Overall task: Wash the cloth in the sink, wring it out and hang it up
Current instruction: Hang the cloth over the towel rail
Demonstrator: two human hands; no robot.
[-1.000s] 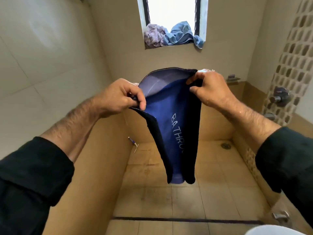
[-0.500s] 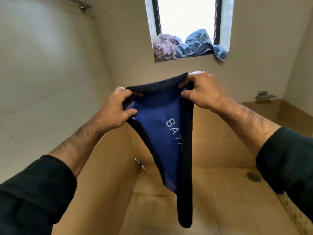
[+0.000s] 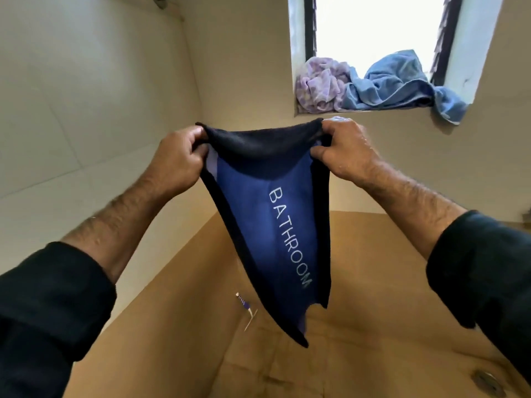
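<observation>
Both hands grasp a blue cloth at frame centre, left hand and right hand pinching its top corners; it hangs lengthwise downward, with a rail end at upper left, nearer the left hand.

Purple towel and blue towel heaped on window sill.

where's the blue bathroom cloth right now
In the head view it hangs mid-frame: the cloth is held up by its top corners between the left hand and right hand, below the window sill.
</observation>
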